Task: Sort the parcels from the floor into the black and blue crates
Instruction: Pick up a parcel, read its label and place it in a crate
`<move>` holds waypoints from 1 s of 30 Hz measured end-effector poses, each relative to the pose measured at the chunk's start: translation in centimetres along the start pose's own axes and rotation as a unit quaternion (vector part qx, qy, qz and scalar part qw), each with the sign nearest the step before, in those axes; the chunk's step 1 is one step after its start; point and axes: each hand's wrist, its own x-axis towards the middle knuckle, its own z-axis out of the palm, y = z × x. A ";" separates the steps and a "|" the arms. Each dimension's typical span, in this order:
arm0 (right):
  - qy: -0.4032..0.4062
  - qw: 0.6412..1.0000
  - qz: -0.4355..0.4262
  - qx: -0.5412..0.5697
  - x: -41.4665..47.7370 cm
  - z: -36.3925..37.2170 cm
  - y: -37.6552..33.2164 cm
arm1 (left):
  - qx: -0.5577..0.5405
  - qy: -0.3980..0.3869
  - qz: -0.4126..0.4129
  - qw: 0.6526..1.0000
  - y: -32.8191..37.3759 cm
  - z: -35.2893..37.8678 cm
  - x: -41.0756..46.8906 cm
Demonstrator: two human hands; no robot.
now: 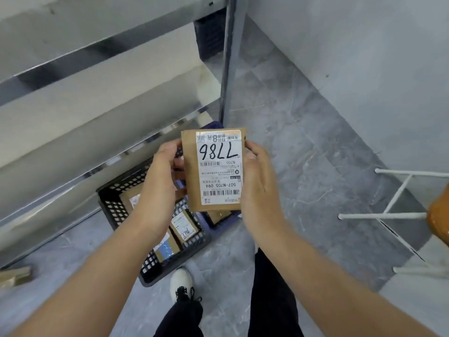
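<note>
Grey floor (303,166), black crate (114,210) (parcels (184,227) inside), blue crate (226,223)

Single head camera, wide-angle, looking steeply down; parcel (213,170) close, floor (303,166) beyond.

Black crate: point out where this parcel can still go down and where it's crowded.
The black crate is crowded: parcels cover most of the bottom that shows, and the left hand hides its middle. The blue crate is mostly hidden behind the held parcel. Bare floor lies between the shelf post and the stool legs.
</note>
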 end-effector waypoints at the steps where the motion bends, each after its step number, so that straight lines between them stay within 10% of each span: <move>1: -0.010 1.000 0.005 -0.008 2.1 -0.1 1.4 | -0.003 0.013 -0.010 1.000 -0.9 0.9 1.5; 12: -0.167 0.977 0.038 -0.127 19.4 0.5 13.9 | -0.103 0.200 -0.092 0.970 -14.5 6.6 15.4; 30: -0.212 0.946 0.181 -0.165 23.7 6.9 33.0 | -0.061 0.204 -0.203 0.956 -33.7 3.6 24.0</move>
